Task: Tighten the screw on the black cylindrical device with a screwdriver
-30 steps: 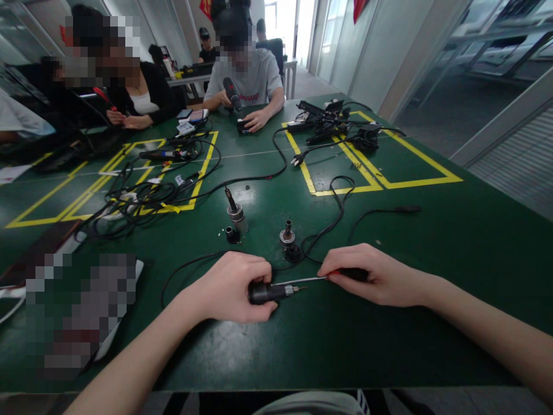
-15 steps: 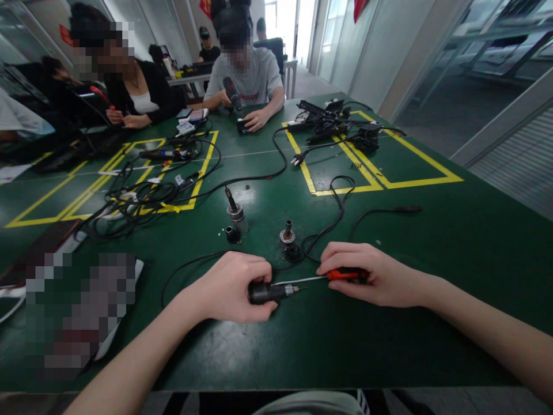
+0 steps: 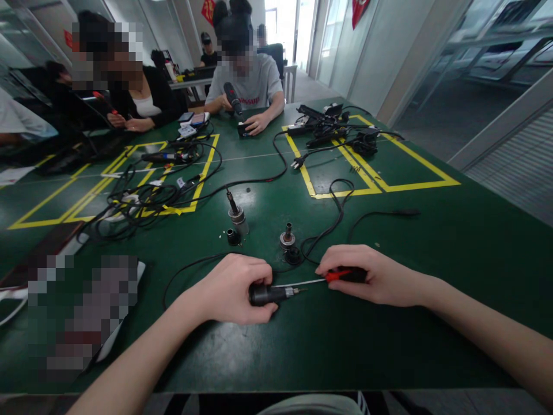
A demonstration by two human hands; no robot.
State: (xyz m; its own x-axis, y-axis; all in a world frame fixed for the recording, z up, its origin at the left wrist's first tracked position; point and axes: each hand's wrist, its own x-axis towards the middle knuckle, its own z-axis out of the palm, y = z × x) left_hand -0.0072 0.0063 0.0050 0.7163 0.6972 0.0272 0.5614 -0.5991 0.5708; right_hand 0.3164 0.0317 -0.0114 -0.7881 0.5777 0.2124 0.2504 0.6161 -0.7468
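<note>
My left hand (image 3: 235, 287) is closed around a black cylindrical tool body (image 3: 270, 295), which lies low over the table with its metal end and thin pin pointing right. In my right hand (image 3: 371, 274) is a screwdriver with a red and black handle (image 3: 337, 276). Its long metal shaft points left and reaches the tool body beside my left fingers; the tip is hidden there. Beyond my hands stand a metal part with a dark spindle (image 3: 236, 214), a black collar (image 3: 234, 236), a small round metal part with a stub (image 3: 287, 237) and a black ring (image 3: 293, 255).
A black cable (image 3: 332, 222) loops behind my right hand. Tangled cords (image 3: 133, 199) lie left and a pile of black tools (image 3: 322, 124) lies far right, around yellow tape. A blurred-out flat object (image 3: 90, 311) is near left. Across the table a co-worker (image 3: 248, 80) holds a drill.
The view has tilted slightly, so everything sits a little lower. The screwdriver handle shows more black and less red, as if turned a little in my right hand. Both grips stay.
</note>
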